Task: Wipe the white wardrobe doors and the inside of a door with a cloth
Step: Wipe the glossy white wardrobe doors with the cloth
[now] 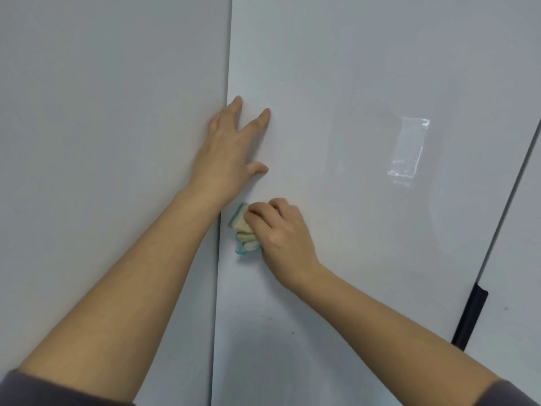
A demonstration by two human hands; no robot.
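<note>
The right hand point(281, 238) has its grip closed round a folded cloth point(244, 230) (cream with a teal border). Its fingers curl over the wad and press it against the middle wardrobe door point(336, 83), close to that door's left edge. The left hand point(225, 153) lies just above, fingers straight and spread, flat on the same door. Its fingertips point(237, 100) reach the seam point(224, 200) between this door and the neighbouring panel point(102, 112). It holds nothing and seems to be steadying the door.

The cloth sticks out of the grip toward the seam, its long axis roughly up and down, parallel to the edge. So nearly all of the door's face lies to the right of the cloth and below it. A wipe from here would travel rightward, toward a patch of clear film point(408, 150) stuck on the door and, beyond it, the black handle point(470, 317) at the door's right edge. A few dark specks point(292, 333) sit lower down, nearer the right hand than the left.

The wardrobe's inside is not in view. The door may stand slightly ajar at the seam, though the wide-angle view makes that hard to judge.
</note>
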